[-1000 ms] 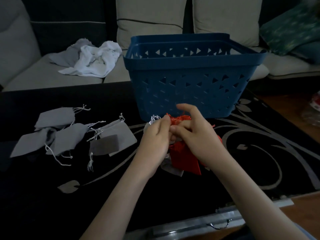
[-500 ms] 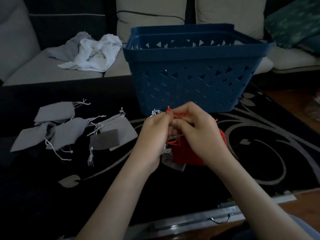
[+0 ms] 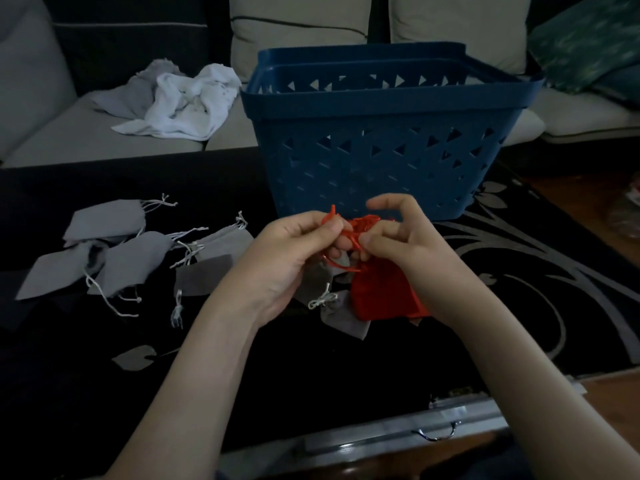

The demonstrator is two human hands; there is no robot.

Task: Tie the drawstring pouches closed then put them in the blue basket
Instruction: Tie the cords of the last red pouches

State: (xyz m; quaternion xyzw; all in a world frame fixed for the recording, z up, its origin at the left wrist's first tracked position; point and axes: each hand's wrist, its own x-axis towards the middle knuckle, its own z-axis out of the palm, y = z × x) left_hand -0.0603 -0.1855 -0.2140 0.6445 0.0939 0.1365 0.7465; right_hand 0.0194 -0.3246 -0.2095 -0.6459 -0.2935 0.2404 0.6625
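Pouches: one red pouch hangs between both hands, in front of the blue basket and above the dark table. The left hand pinches the red drawstring between thumb and fingers. The right hand grips the cord and the gathered neck with its lower fingers, index finger and thumb raised and apart.

Risk: the cord is thin and slack. If either pinch loosens before the knot seats, the loop is likely to slip out and the neck reopen. A tied grey pouch lies directly beneath; dropping the red one could tangle the cords.

Change: compared with half a second ago, the hands have parted slightly, the right index finger has lifted, and more of the pouch body is exposed. Untied grey pouches at left are unmoved.
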